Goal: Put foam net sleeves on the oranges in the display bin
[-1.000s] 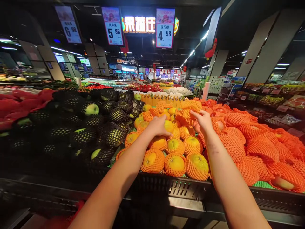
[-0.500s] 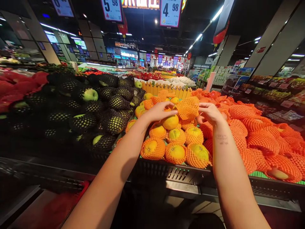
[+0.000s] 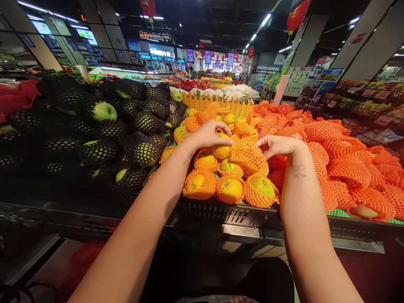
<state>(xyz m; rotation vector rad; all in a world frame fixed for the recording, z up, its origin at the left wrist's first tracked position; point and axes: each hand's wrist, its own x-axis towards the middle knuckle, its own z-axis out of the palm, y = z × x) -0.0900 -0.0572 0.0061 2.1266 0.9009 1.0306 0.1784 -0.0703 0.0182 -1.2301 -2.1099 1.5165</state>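
Note:
My left hand [image 3: 212, 135] is curled over a yellow-orange citrus fruit [image 3: 221, 151], with the thumb across it and the fingers behind. Loose against my right hand [image 3: 277, 145] hangs an orange foam net sleeve [image 3: 248, 156]; the fingertips are bent in at its upper right edge, and their exact grip is partly hidden. The sleeve looks slack and drapes over the front fruits. Below it, several citrus fruits in orange foam nets, one of them a netted orange [image 3: 230, 188], sit in rows in a black crate [image 3: 221, 212].
Dark-netted green fruits [image 3: 145, 152] are heaped on the left. Red-orange netted fruits [image 3: 347, 181] fill the right side. A small yellow picket fence [image 3: 217, 103] stands behind the citrus. Packaged goods [image 3: 369, 103] line shelves at the far right.
The foam net sleeve has come down from between my raised hands onto the front fruits. My left hand now curls around a fruit. The camera view has tilted downward.

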